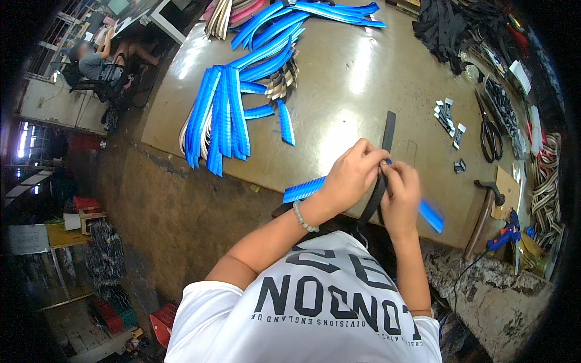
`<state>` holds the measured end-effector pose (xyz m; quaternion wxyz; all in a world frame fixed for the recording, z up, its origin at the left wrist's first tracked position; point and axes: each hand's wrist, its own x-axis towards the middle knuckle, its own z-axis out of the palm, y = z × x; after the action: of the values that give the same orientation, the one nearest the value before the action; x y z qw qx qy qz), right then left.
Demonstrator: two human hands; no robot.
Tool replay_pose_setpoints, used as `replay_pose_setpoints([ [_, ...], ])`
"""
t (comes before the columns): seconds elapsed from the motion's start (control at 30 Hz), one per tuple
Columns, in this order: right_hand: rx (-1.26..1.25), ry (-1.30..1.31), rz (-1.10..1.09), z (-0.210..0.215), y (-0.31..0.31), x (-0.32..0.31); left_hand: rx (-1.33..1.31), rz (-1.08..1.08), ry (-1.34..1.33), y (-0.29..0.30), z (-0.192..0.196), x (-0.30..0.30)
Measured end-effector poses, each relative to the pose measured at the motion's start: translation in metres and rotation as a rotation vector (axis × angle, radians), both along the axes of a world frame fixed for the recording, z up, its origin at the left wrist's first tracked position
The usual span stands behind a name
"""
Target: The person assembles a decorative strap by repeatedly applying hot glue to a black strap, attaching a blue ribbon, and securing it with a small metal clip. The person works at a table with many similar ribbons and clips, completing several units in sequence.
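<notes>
The person stood at the edge of a big, worn, brown table (357, 78) and worked with both hands close together. The left hand (352, 176) was curled shut around a long, thin black strap (382, 163). The fingers (369, 156) of that hand were bent over the strap and pinched it near the top. The right hand (400, 192) was just beside the left one, touching it. Its fingers (390, 171) were also closed tight on the same black strap. A tiny bit of blue showed between the two hands, but it was too small to tell what it was.

The black strap ran up past the hands onto the table and down toward the person's white shirt. Under the hands lay a flat, bright blue woven strap (305, 189), across the table's near edge. Its other end (431, 216) stuck out to the right of the right hand.

Farther back on the table was a big pile of blue straps (227, 118). To the right lay black scissors (489, 134) and a few small black and white tags (446, 114). A hammer with a wooden handle (484, 215) rested near the table's edge, and a blue glue gun (507, 233) lay beside it. Another person (91, 60) sat far off on a chair.
</notes>
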<state>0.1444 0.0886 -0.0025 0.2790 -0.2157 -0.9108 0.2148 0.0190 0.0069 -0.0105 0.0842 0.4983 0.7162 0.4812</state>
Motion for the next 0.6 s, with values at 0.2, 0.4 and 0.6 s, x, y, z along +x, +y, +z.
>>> replay_pose_setpoints([
  [0.2, 0.0, -0.011, 0.093, 0.003, 0.004, 0.01, -0.027, -0.047, 0.105, 0.0, -0.003, -0.002],
  [0.4, -0.16, -0.056, 0.175, 0.017, 0.012, 0.015, -0.091, -0.052, 0.152, 0.0, -0.004, -0.002],
  [0.6, -0.278, -0.243, 0.392, 0.038, 0.003, 0.03, -0.105, -0.029, 0.31, 0.001, -0.002, 0.003],
])
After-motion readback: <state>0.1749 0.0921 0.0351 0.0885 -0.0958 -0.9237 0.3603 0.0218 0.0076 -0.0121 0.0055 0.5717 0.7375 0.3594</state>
